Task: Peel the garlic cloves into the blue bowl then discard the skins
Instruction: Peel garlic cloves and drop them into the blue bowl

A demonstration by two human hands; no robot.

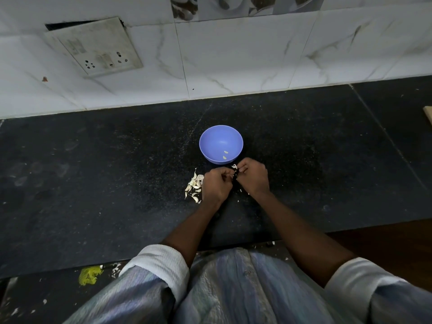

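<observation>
Left hand (216, 184) and right hand (253, 175) meet just in front of the blue bowl (221, 144), fingers curled, both pinching one garlic clove (234, 170) between them. Two peeled cloves (225, 154) lie in the bowl. Skin pile (194, 185) on the desk (93, 183), touching the left grip's outer side.

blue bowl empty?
No, two peeled garlic cloves lie inside the blue bowl, near its front wall.

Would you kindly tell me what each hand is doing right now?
Left hand: fingers curled, pinching something small; likely a garlic clove, mostly hidden.
Right hand: pinching a papery white skin piece.
</observation>
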